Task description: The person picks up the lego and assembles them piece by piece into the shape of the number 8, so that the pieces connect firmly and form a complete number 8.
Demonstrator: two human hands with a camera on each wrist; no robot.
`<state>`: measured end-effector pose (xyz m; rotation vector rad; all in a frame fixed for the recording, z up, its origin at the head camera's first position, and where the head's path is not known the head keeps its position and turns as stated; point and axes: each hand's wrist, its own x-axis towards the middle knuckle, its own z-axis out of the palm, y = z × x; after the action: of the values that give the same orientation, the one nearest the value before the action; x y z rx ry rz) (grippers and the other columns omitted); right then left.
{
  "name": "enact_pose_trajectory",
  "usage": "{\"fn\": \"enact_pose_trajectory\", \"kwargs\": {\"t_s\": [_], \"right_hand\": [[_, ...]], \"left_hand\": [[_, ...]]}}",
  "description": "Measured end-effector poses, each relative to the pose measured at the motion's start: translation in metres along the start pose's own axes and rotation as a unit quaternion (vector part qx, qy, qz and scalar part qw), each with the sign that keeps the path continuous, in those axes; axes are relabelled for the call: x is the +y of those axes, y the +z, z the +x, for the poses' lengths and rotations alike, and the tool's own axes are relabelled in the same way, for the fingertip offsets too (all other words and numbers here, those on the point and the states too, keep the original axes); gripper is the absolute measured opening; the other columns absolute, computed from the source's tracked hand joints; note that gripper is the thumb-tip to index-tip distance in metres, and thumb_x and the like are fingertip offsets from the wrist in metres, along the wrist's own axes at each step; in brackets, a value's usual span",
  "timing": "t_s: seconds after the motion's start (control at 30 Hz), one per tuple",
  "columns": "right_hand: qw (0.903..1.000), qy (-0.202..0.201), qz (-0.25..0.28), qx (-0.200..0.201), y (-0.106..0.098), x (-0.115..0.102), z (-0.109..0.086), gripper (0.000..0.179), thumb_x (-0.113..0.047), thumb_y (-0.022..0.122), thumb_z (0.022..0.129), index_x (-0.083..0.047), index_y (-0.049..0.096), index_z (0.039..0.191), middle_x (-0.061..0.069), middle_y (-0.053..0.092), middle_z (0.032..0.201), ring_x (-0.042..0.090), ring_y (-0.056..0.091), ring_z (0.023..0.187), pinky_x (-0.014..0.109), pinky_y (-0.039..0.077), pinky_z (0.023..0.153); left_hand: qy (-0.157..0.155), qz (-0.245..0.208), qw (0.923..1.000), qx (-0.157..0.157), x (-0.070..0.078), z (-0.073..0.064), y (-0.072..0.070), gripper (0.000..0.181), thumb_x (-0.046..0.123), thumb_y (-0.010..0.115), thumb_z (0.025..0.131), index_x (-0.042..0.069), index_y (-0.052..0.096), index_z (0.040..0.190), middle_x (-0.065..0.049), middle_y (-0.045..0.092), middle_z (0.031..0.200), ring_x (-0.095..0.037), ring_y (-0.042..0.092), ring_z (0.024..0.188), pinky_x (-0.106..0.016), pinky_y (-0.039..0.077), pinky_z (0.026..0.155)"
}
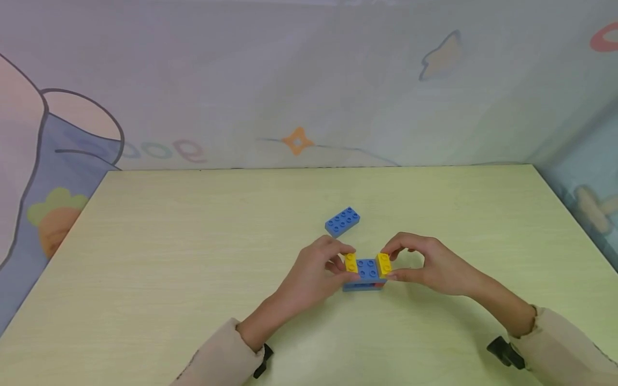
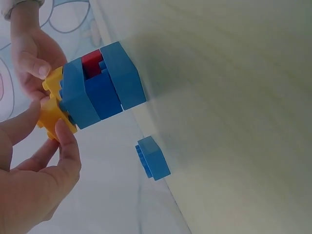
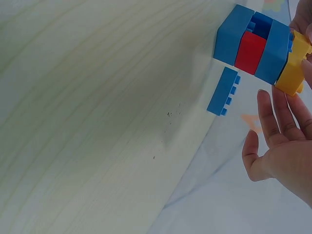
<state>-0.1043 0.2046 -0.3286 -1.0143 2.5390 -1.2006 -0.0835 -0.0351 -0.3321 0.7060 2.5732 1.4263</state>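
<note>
A small stack of building bricks stands on the table: a blue brick (image 1: 367, 268) on top, a dark blue brick (image 2: 103, 95) and a red brick (image 3: 250, 52) side by side in the middle, and another blue brick (image 2: 123, 75) at the bottom. At the stack's left end my left hand (image 1: 314, 272) pinches a yellow brick (image 1: 351, 262) between thumb and fingers. The brick looks slightly tilted in the left wrist view. Opposite it, my right hand (image 1: 436, 268) pinches a second yellow brick (image 1: 383, 265) at the right end. Blue studs show between the two.
A loose blue brick (image 1: 342, 221) lies studs up on the pale wooden table (image 1: 193, 257), just beyond the stack. Behind the table's far edge hangs a printed cloth (image 1: 289, 80). Dark bands (image 1: 505, 353) sit near both sleeves.
</note>
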Motion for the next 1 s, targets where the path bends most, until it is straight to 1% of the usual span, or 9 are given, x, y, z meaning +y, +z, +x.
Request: {"fn": "enact_pose_trajectory", "kwargs": {"t_s": [0.13, 0.3, 0.43, 0.57, 0.67, 0.83, 1.0], "right_hand": [[1.0, -0.002, -0.003, 0.001, 0.0001, 0.0008, 0.0002, 0.027, -0.018, 0.072, 0.078, -0.016, 0.06, 0.102, -0.01, 0.059, 0.096, 0.017, 0.055, 0.087, 0.037, 0.042, 0.079], [1.0, -0.003, -0.004, 0.002, 0.0002, 0.0018, 0.0004, 0.027, -0.019, 0.072, 0.078, -0.016, 0.06, 0.102, -0.01, 0.059, 0.096, 0.016, 0.055, 0.087, 0.036, 0.042, 0.078], [1.0, -0.004, -0.003, 0.002, 0.0002, 0.0021, 0.0003, 0.027, -0.018, 0.072, 0.078, -0.016, 0.06, 0.102, -0.01, 0.059, 0.096, 0.016, 0.055, 0.087, 0.036, 0.042, 0.079], [1.0, 0.002, -0.001, -0.001, 0.0002, 0.002, 0.0003, 0.028, -0.018, 0.072, 0.078, -0.015, 0.06, 0.102, -0.01, 0.059, 0.096, 0.016, 0.055, 0.088, 0.038, 0.043, 0.079], [1.0, 0.004, 0.004, -0.002, 0.0002, 0.0017, 0.0001, 0.028, -0.017, 0.072, 0.078, -0.014, 0.06, 0.103, -0.009, 0.06, 0.097, 0.016, 0.055, 0.088, 0.038, 0.044, 0.08], [1.0, -0.001, 0.006, 0.0, 0.0005, 0.0013, -0.0003, 0.027, -0.015, 0.072, 0.078, -0.013, 0.06, 0.102, -0.008, 0.06, 0.096, 0.017, 0.055, 0.087, 0.038, 0.044, 0.079], [1.0, 0.002, 0.005, 0.001, 0.0008, 0.0013, 0.0, 0.028, -0.016, 0.072, 0.078, -0.014, 0.059, 0.103, -0.008, 0.06, 0.096, 0.017, 0.055, 0.087, 0.038, 0.044, 0.079]], "left_hand": [[-0.004, -0.012, 0.9999, -0.003, -0.0005, -0.0013, -0.0016, 0.034, 0.005, 0.071, 0.079, -0.002, 0.062, 0.111, -0.008, 0.054, 0.096, -0.015, 0.056, 0.079, -0.018, 0.049, 0.073], [-0.012, -0.006, 0.9999, -0.002, -0.0004, -0.0012, -0.0016, 0.036, 0.006, 0.071, 0.079, -0.001, 0.06, 0.112, -0.008, 0.057, 0.099, -0.015, 0.057, 0.08, -0.019, 0.049, 0.073], [-0.023, 0.0, 0.9997, 0.003, 0.0006, -0.0011, -0.0018, 0.034, 0.008, 0.072, 0.078, 0.0, 0.061, 0.11, -0.007, 0.059, 0.1, -0.016, 0.058, 0.082, -0.019, 0.048, 0.071], [-0.02, 0.0, 0.9998, 0.007, 0.0006, -0.0011, -0.0017, 0.029, 0.008, 0.072, 0.078, 0.002, 0.063, 0.105, -0.006, 0.059, 0.098, -0.016, 0.058, 0.08, -0.018, 0.048, 0.07], [-0.02, 0.0, 0.9998, 0.006, 0.001, -0.0008, -0.0016, 0.03, 0.009, 0.073, 0.077, 0.002, 0.063, 0.105, -0.005, 0.06, 0.097, -0.015, 0.057, 0.08, -0.018, 0.048, 0.07], [-0.028, 0.004, 0.9996, 0.0, 0.003, 0.0, -0.0033, 0.029, 0.009, 0.073, 0.077, 0.003, 0.064, 0.104, -0.003, 0.06, 0.095, -0.016, 0.057, 0.08, -0.019, 0.048, 0.069], [-0.023, 0.007, 0.9997, 0.001, 0.0025, 0.0013, -0.0048, 0.028, 0.009, 0.074, 0.076, 0.003, 0.064, 0.102, -0.003, 0.061, 0.093, -0.016, 0.057, 0.079, -0.019, 0.048, 0.068]]}}
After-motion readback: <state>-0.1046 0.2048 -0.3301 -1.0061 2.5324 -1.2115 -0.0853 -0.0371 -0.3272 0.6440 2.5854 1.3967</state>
